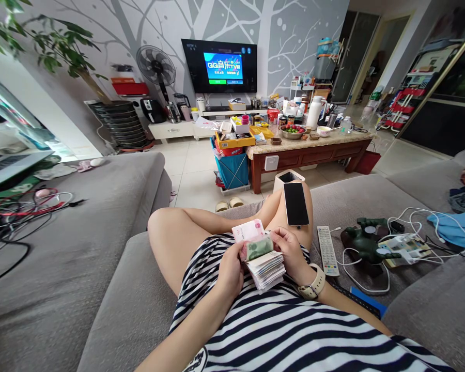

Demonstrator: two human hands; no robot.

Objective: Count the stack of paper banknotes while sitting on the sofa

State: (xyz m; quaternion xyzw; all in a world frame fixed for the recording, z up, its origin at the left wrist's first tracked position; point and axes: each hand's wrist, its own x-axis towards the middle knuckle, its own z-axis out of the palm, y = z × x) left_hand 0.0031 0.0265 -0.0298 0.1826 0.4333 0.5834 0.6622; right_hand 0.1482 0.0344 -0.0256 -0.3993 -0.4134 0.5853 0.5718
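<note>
Over my lap, my left hand [231, 269] is closed, its thumb on the left edge of a green banknote [259, 248]. My right hand [291, 252] is also closed, its fingers pinching that note near its right end. A thick bundle of whitish paper [267, 271], with many layered edges, hangs below the green note between my hands. It looks like folded notes, though their faces are hidden. Beyond my fingers a pink banknote [248, 230] lies over my lap. A smartphone [295, 204] with a dark screen rests on my right leg.
On the grey sofa to my right lie a remote control [327, 250], a dark green device [366, 240] and white cables. Tangled cables [27, 212] and a laptop [8, 170] are at the left. Ahead stand a cluttered coffee table [313, 150] and a blue bin [232, 171].
</note>
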